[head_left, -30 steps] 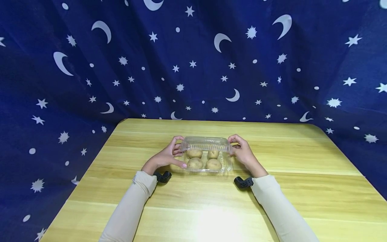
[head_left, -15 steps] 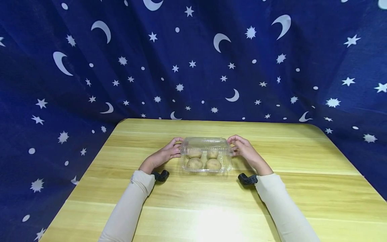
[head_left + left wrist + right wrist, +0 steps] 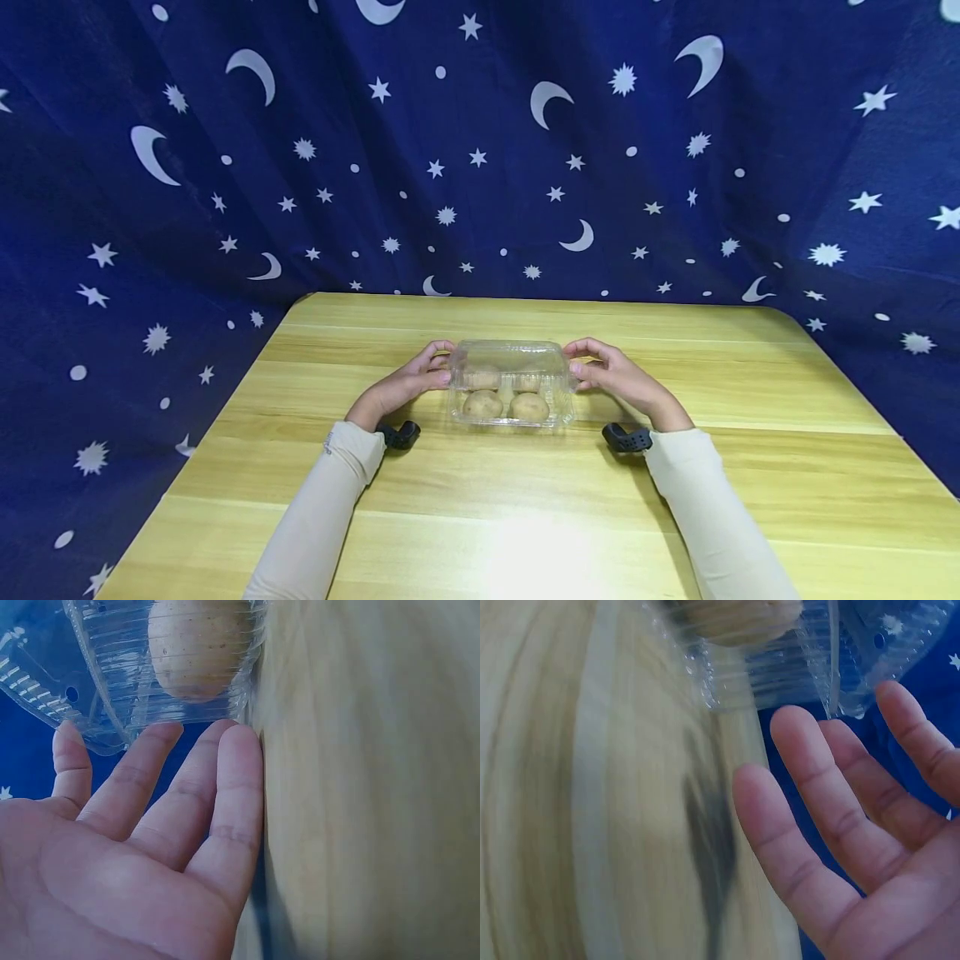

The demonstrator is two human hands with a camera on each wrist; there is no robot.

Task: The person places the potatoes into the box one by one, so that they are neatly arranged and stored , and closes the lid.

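Note:
A clear plastic clamshell box [image 3: 567, 411] sits on the table with several potatoes [image 3: 529, 407] inside. Its see-through lid [image 3: 513, 354] leans over the back potatoes, while the front ones show plainly. At the box's left side is my left hand [image 3: 405, 383], fingertips right at the plastic. In the left wrist view its fingers [image 3: 240, 780] are spread and nearly straight below the ribbed wall. My right hand [image 3: 622, 381] is at the opposite side, fingertips near the lid's edge. Its fingers [image 3: 810, 750] look loosely extended in the right wrist view.
The light wooden table [image 3: 420, 517] stretches out around the box. Behind it hangs a dark blue curtain [image 3: 495, 200] with white moons and stars. Black wrist devices [image 3: 627, 437] sit below both hands.
The lid has come down further over the back potatoes. My left thumb has left the box's front corner and moved back along its side. My right wrist has shifted right.

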